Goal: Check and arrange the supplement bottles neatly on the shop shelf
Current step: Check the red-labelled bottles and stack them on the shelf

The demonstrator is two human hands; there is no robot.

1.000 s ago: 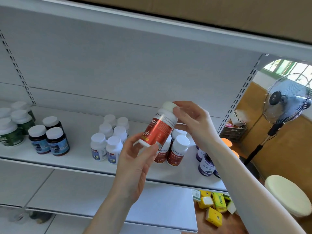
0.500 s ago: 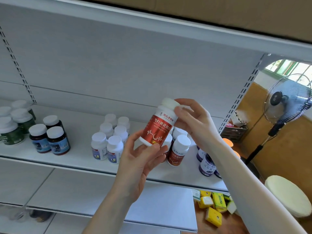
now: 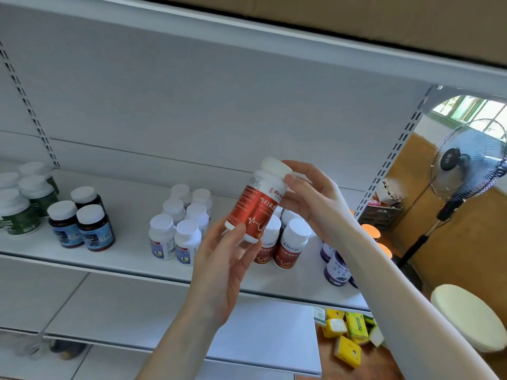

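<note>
A white metal shop shelf (image 3: 123, 259) fills the frame, with a brown cardboard box (image 3: 384, 17) on the tier above. Past the shelf's end, a standing fan (image 3: 466, 165) is at 3 o'clock, what looks like a round cream stool (image 3: 469, 316) at 4 o'clock, and yellow packets (image 3: 347, 349) lie at 5 o'clock.

On the shelf, from 9 o'clock inward, stand green-labelled bottles (image 3: 19, 215), two dark bottles with blue labels (image 3: 82, 226) and a cluster of white bottles with blue labels (image 3: 175, 231).

My own hands and forearms block the rest. My left hand (image 3: 222, 270) covers part of the shelved red group (image 3: 288, 248). My right forearm crosses the purple-labelled bottles (image 3: 336, 268) at 4 o'clock, so I can count neither set. The frame's left edge cuts off the green-labelled bottles.

At centre, I hold the red-labelled bottle (image 3: 256, 207) in the air in front of the shelf, tilted with its cap toward 1 o'clock. My left fingers and thumb pinch its base, and my right hand (image 3: 312, 198) curls round the cap. The bottle has a white body and a white cap. Its red label carries large white characters and a white pulse line; the small print is too fine to read.
</note>
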